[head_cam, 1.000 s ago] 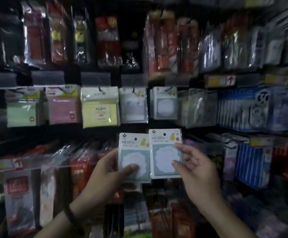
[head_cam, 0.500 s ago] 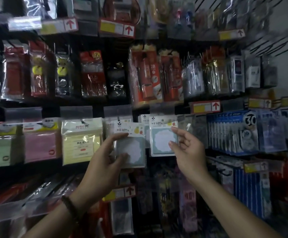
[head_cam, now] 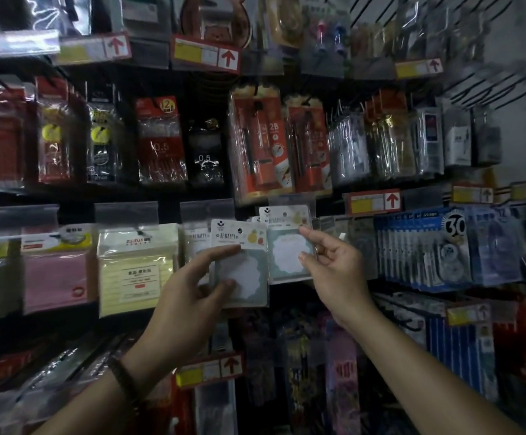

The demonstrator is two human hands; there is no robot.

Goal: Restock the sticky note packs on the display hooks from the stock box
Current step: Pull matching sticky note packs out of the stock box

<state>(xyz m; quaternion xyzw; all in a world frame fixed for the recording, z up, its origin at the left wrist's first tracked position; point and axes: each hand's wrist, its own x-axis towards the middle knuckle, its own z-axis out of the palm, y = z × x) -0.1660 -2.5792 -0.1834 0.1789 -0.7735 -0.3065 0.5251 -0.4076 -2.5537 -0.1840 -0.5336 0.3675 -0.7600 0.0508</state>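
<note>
The right hand (head_cam: 333,268) is pinching a teal-and-white sticky note pack with a fruit-printed card header (head_cam: 286,246), thumb and forefinger clamped on its right edge. A second ago it was below the row, and it is now sitting level with the matching hanging packs (head_cam: 257,219), so hanging looks imminent; the hook is hidden. The left hand (head_cam: 189,293) is gripping a second identical pack (head_cam: 239,271), fingers clamped on it, just beside and waiting its turn

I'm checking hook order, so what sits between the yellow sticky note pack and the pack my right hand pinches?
Head view: hanging white BE HAPPY packs, and in front of them the blue pack the left hand holds.
</note>
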